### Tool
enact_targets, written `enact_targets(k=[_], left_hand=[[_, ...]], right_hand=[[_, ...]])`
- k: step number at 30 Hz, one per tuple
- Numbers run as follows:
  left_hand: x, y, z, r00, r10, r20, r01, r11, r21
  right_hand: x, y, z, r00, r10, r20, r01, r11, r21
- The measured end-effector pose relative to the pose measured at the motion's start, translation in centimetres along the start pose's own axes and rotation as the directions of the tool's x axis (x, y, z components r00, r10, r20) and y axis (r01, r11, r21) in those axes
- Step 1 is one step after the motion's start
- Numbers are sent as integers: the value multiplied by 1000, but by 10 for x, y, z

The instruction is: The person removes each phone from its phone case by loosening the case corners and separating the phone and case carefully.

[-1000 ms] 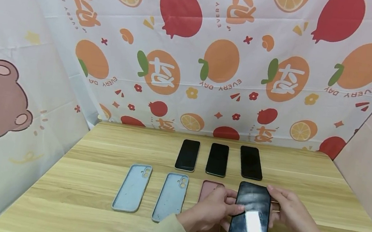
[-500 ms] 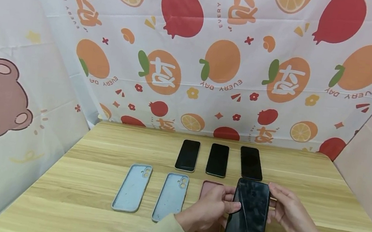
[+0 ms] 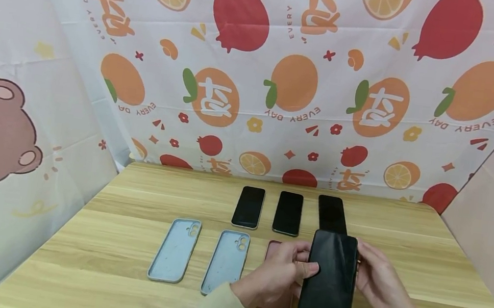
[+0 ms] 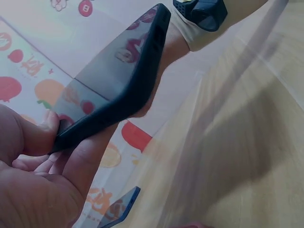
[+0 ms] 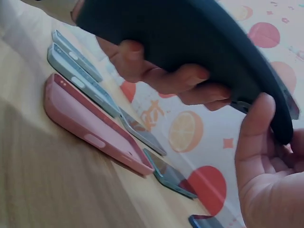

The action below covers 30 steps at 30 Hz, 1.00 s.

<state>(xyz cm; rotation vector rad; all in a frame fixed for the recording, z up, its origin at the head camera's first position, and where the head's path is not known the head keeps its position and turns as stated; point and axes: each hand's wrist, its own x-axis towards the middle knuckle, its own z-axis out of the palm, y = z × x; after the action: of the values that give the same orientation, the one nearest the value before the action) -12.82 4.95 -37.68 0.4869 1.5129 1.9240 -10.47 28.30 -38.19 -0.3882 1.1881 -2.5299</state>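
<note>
Both hands hold a phone (image 3: 327, 292) in a dark case (image 5: 166, 38), raised over the table with its black screen up. My left hand (image 3: 276, 273) grips the long left edge, thumb on the glass and fingers curled under the back. At the upper right corner, my right hand (image 3: 381, 283) pinches the case's edge; its digits wrap the corner near the camera opening in the right wrist view. A pink phone case (image 5: 95, 128) lies under my left hand, partly hidden in the head view.
Two light blue phone cases (image 3: 175, 250) (image 3: 226, 262) lie left of the pink one. Behind them, three black-screened phones (image 3: 248, 207) (image 3: 288, 213) (image 3: 332, 213) form a row, the rightmost overlapped by the held phone. A fruit-print cloth (image 3: 246, 87) hangs behind the wooden table (image 3: 90, 258).
The held phone has risen slightly and tilted, so the bright reflection on its screen is gone. Both hands have shifted a little with it, and my right hand is closer around the corner.
</note>
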Motion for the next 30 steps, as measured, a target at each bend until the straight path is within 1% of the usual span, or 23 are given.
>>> enact_targets(k=[2, 4, 5, 7, 9, 11, 16, 20, 21, 23, 25, 28, 30], left_hand=[[0, 1, 0, 1000, 6, -4, -6, 1000, -13], [0, 1, 0, 1000, 5, -13, -5, 1000, -4], [0, 1, -1, 1000, 2, -20, -2, 1000, 0], [1, 0, -1, 999, -8, -37, 9, 1000, 10], [2, -1, -2, 998, -18, -55, 19, 1000, 19], [3, -1, -3, 997, -28, -69, 29, 999, 24], [3, 1, -3, 996, -32, -85, 36, 998, 44], [3, 1, -4, 993, -36, -116, 42, 998, 49], [3, 1, -4, 991, -38, -132, 45, 998, 48], [2, 1, -5, 986, -31, -165, 38, 998, 42], [2, 0, -6, 981, -15, -193, 21, 999, 29], [1, 0, -8, 974, 17, -226, -12, 1000, 25], [1, 0, -10, 969, 31, -247, -23, 999, 34]], right_hand=[[1, 2, 2, 999, -11, -36, 10, 1000, -13], [2, 3, 4, 995, -12, -96, 4, 996, -90], [2, 4, 5, 991, -12, -136, -9, 989, -149], [4, 4, 8, 976, -7, -217, -54, 961, -273], [5, 4, 11, 960, -8, -280, -102, 922, -375], [6, 3, 12, 952, -9, -306, -129, 895, -426], [6, 4, 12, 962, -19, -271, -106, 893, -437], [4, 5, 12, 965, 3, -263, -126, 881, -456], [3, 5, 12, 966, 20, -257, -142, 872, -468], [1, 6, 12, 963, 70, -261, -196, 845, -497], [-3, 7, 12, 968, 123, -220, -224, 823, -523], [-10, 10, 12, 965, 201, -167, -260, 787, -559], [-14, 12, 12, 967, 225, -115, -249, 774, -583]])
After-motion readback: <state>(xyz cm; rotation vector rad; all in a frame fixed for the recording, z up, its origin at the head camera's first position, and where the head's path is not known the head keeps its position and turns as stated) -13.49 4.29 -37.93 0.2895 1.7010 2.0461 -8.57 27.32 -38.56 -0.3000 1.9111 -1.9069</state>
